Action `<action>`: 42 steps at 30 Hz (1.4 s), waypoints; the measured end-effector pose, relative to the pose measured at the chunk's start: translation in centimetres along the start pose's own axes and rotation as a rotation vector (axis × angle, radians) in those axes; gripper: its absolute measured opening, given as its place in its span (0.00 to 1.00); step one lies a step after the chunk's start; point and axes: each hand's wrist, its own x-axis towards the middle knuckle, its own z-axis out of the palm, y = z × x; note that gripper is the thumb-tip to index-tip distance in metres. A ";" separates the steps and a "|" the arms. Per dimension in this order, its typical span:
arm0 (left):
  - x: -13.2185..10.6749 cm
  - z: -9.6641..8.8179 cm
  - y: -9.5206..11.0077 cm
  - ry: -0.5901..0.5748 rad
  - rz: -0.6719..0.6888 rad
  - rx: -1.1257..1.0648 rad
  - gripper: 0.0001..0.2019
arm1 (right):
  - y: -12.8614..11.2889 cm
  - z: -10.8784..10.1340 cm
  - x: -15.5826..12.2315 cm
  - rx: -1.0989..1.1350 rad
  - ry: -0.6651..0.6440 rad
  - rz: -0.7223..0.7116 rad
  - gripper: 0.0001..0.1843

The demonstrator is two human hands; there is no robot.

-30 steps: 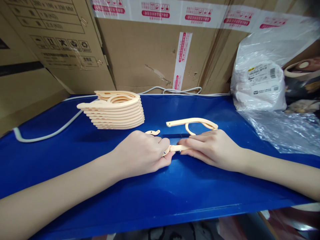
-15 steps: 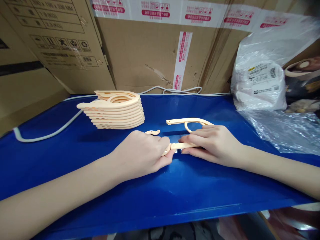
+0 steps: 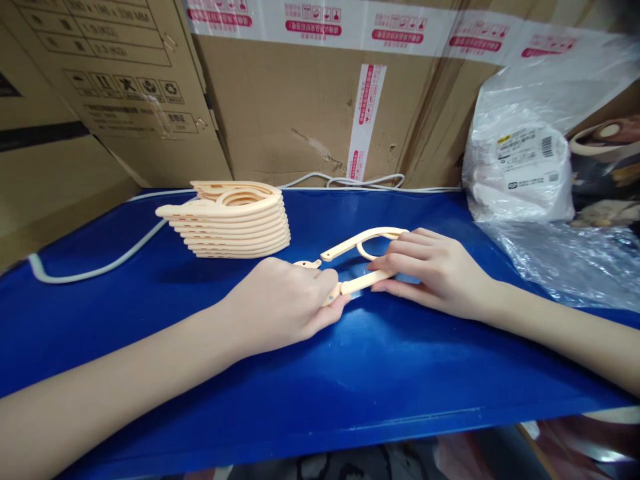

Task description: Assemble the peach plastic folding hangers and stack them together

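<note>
My left hand (image 3: 287,300) is closed around one part of a peach plastic folding hanger, mostly hidden by the fingers; a short holed end (image 3: 307,264) shows above the knuckles. My right hand (image 3: 430,273) grips the hanger's other part, a curved arm (image 3: 367,238) with a loop behind it and a straight lower bar (image 3: 359,283). That bar meets the left part at a round joint by my left fingertips. The curved arm's holed tip lies close to the short end; whether they touch I cannot tell.
A stack of several similar peach pieces (image 3: 235,223) stands at the back left of the blue table (image 3: 320,393). Behind are cardboard boxes (image 3: 280,100) and a white cable (image 3: 90,273). A plastic-wrapped bundle (image 3: 520,167) sits at the right, with clear film (image 3: 565,260) before it.
My right hand has moved slightly up and away, swinging the curved arm so that its tip comes nearer the left part's short end. My left hand stays nearly in place.
</note>
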 end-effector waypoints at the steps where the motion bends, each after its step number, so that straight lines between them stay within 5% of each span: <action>1: 0.0 0.0 0.1 -0.004 -0.021 0.006 0.15 | 0.0 0.0 0.0 -0.002 0.003 0.004 0.13; 9: 0.0 0.0 0.1 -0.002 -0.123 0.018 0.15 | 0.4 -0.2 0.1 0.001 0.038 0.047 0.13; 14: 0.0 0.1 0.1 -0.007 -0.090 0.034 0.14 | 1.8 -0.4 0.1 0.032 0.148 0.235 0.13; 22: -0.2 0.0 0.3 0.015 -0.051 0.095 0.14 | 3.4 0.4 -0.2 0.227 0.065 0.387 0.17; 35: -0.3 0.7 -0.1 0.046 0.031 -0.028 0.16 | 2.7 0.8 -0.2 0.275 -0.015 0.257 0.15; 42: 0.0 -0.1 0.4 -0.169 0.150 -0.173 0.06 | 2.7 0.9 -0.2 0.173 -0.037 0.244 0.15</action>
